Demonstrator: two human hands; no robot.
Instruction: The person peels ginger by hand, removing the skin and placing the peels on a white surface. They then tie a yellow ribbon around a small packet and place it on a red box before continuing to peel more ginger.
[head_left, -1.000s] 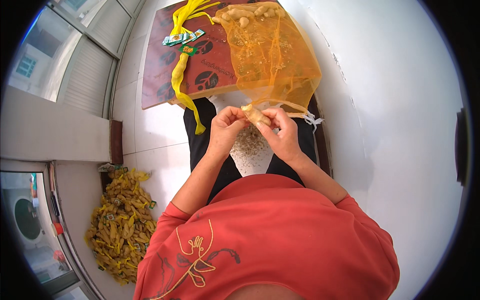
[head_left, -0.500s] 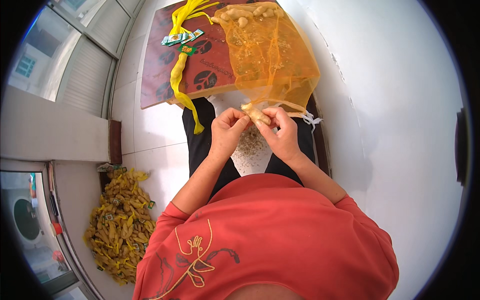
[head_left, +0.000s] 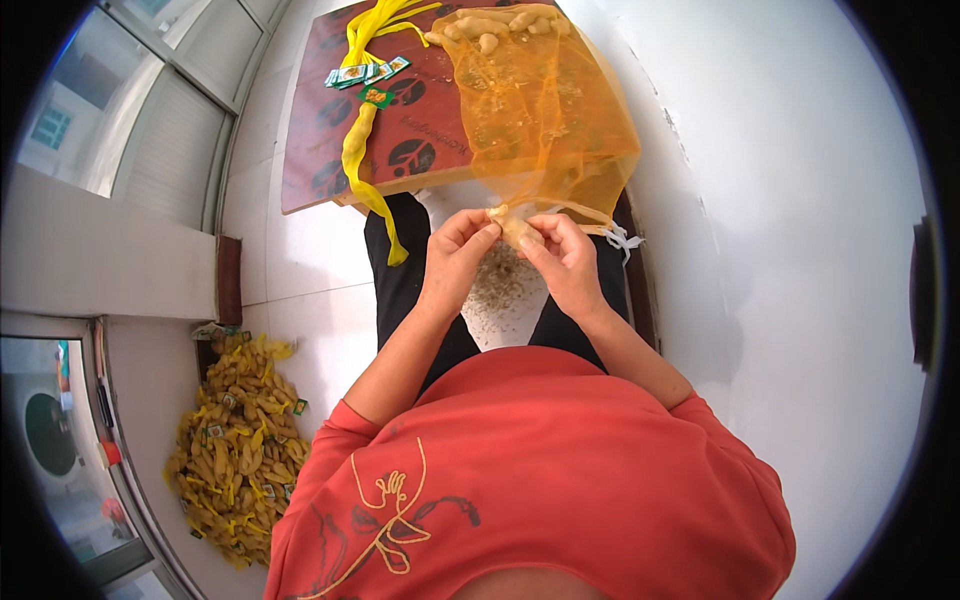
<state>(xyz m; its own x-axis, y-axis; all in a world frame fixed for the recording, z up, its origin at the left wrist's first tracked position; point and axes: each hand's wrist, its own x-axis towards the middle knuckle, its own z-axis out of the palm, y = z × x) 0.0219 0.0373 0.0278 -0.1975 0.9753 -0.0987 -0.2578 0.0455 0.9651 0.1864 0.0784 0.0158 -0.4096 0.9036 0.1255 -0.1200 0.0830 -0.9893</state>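
Between my two hands, over my lap at the table's near edge, is a piece of ginger root (head_left: 517,232). My left hand (head_left: 458,255) pinches its left end between thumb and fingers. The right end is gripped by my right hand (head_left: 568,262), thumb on top. Just beyond lies an orange mesh bag (head_left: 550,120) spread on the table, with several ginger pieces (head_left: 500,24) at its far end. A filled yellow net sleeve (head_left: 357,150) with a green tag hangs over the table's edge, left of my hands.
The dark red table (head_left: 420,125) stands ahead. Empty yellow net sleeves (head_left: 375,35) with tags lie at its far left. A large heap of netted ginger (head_left: 240,450) rests on the floor at left. Brown crumbs (head_left: 500,285) litter the floor between my legs. A white wall (head_left: 770,250) runs along the right.
The ginger has turned slightly and tips more steeply toward me between my fingers. Both hands keep hold of it and have barely moved.
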